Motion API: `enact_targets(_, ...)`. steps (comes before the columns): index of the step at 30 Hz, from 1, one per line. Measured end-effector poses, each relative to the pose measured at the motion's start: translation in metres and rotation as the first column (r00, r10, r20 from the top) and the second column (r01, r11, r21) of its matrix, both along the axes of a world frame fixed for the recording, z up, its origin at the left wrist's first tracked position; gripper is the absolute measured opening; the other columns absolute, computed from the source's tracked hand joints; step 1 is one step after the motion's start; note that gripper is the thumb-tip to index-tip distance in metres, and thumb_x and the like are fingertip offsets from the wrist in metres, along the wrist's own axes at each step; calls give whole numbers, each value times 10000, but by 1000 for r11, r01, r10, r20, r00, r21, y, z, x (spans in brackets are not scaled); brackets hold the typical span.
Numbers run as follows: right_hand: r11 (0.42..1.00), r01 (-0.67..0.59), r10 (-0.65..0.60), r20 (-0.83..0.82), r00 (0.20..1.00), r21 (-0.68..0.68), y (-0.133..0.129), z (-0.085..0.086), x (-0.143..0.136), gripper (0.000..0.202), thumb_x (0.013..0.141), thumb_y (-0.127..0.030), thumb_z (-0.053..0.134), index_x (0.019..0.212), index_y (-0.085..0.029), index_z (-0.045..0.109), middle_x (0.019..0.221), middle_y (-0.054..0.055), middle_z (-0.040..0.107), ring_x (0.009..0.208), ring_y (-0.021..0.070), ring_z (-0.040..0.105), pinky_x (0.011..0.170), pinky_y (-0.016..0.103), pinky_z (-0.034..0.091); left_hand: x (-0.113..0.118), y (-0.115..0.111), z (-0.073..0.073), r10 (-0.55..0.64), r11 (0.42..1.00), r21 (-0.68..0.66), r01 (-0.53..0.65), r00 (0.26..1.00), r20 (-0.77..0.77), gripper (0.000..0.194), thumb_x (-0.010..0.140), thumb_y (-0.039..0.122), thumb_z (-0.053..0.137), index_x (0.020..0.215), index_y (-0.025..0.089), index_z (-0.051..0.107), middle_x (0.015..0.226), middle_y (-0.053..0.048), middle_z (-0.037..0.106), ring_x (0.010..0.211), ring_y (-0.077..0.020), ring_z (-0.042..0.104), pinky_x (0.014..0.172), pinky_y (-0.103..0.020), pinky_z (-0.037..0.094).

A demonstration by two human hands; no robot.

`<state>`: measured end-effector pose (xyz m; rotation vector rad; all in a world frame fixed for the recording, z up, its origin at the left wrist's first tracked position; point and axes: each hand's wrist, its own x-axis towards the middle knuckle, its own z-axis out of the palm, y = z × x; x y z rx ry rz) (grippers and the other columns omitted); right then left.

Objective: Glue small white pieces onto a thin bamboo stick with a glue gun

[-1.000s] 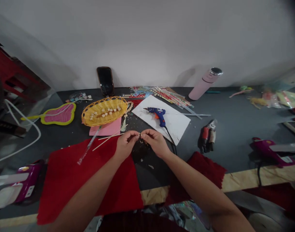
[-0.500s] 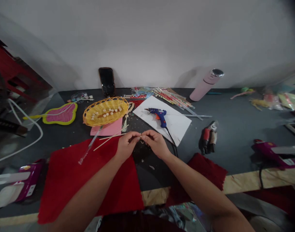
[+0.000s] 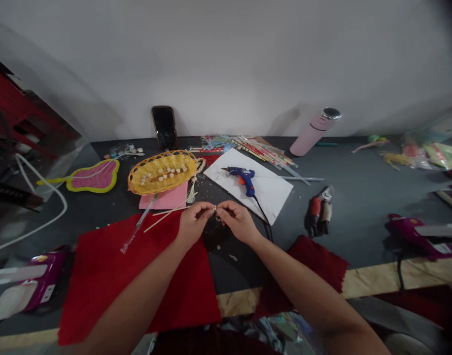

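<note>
My left hand (image 3: 193, 222) and my right hand (image 3: 238, 221) meet at the fingertips over the dark table. Between them they pinch a small pale piece (image 3: 215, 208), too small to make out well. Tiny crumbs lie below the fingers. Just beyond, a blue glue gun (image 3: 244, 178) rests on a white sheet (image 3: 272, 190). Left of the hands, two thin sticks (image 3: 164, 216) lie crossed by a red cloth (image 3: 137, 276). A yellow woven basket (image 3: 162, 184) behind them holds several small pale pieces (image 3: 143, 178).
A phone (image 3: 164, 127) and a pink flask (image 3: 310, 135) stand near the wall. Pliers (image 3: 320, 209) lie to the right. Bundled strips (image 3: 262, 152) are at the back. Purple devices (image 3: 48, 276) sit at both sides, with a yellow-rimmed pink fly swatter (image 3: 94, 176) at left.
The small pale piece shows a little more between the fingertips. Both hands stay in almost the same place, and the view has shifted very slightly.
</note>
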<state>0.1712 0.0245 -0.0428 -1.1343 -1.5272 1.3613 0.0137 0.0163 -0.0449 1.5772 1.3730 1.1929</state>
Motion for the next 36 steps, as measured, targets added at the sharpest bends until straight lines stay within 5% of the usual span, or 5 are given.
enact_targets(25,995,-5,-6,114,993,101,0,0,1,188,843,-359,506,854,-180,564,671,-19,506,583,97,439,528,209,349,-1,0,-2,-32,998,51,32,999,11,113,788,252,572,834,192,656,802,-12,670,747,-131,606,706,-242,477)
enact_targets(36,998,-37,33,80,996,48,1,2,3,207,847,-381,484,860,-184,546,665,-18,496,581,99,445,521,213,360,0,0,-3,8,1000,11,-8,999,33,175,769,286,588,896,191,662,858,-34,691,770,-155,629,735,-283,504)
